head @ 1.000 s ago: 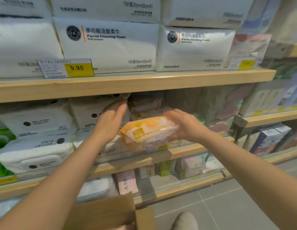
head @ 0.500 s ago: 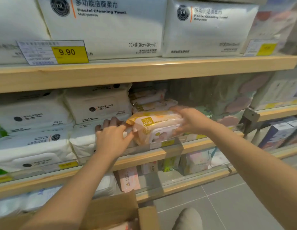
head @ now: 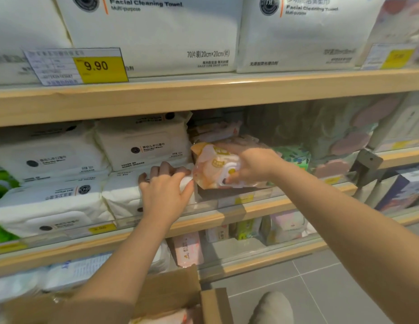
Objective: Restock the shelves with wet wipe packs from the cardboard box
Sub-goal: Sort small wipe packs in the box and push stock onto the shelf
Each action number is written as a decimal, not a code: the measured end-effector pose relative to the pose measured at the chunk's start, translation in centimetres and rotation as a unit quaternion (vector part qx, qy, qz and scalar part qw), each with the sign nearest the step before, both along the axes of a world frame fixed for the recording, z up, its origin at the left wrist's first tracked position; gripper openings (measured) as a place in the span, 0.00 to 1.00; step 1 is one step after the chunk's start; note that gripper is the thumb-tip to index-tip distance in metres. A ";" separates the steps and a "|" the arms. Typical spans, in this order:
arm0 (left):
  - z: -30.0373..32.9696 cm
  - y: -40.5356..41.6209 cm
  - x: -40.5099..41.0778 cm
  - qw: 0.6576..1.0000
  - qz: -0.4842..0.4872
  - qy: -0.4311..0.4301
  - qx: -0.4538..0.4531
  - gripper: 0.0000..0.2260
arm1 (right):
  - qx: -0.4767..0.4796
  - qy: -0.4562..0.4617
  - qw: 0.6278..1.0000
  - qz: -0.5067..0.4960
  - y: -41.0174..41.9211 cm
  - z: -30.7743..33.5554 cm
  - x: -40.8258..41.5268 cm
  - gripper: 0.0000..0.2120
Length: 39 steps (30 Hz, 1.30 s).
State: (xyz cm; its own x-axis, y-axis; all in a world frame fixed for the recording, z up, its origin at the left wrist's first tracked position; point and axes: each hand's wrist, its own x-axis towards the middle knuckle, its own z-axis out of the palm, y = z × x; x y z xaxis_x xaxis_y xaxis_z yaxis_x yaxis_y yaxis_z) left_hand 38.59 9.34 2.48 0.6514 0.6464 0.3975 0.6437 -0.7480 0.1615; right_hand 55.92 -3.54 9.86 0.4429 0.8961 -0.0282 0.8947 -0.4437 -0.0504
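My right hand [head: 250, 167] grips an orange-and-white wet wipe pack [head: 215, 167], tilted in the gap on the middle shelf [head: 262, 206], just behind its clear front guard. More packs of the same kind lie stacked behind it [head: 215, 130]. My left hand [head: 164, 190] rests on a white wipe pack [head: 124, 195] left of the gap, fingers curled over its top edge. The cardboard box [head: 175, 291] stands open at the bottom, a pack showing inside it.
White towel bags [head: 157, 31] fill the top shelf above a 9.90 price tag [head: 101, 66]. White packs [head: 52, 206] crowd the middle shelf's left; green and patterned packs [head: 295, 155] sit right. The lower shelf [head: 262, 260] holds small packs. A shoe [head: 271, 307] stands on grey floor tiles.
My right hand has pushed the orange pack deeper into the shelf gap and tilted it. My left hand dropped from the upper white pack to the lower one. The camera moved closer.
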 end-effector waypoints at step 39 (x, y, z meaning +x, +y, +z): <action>0.4 -3.5 10.9 0.970 -0.178 0.159 -0.032 0.27 | 0.054 0.021 0.998 0.037 -5.3 -4.8 10.3 0.36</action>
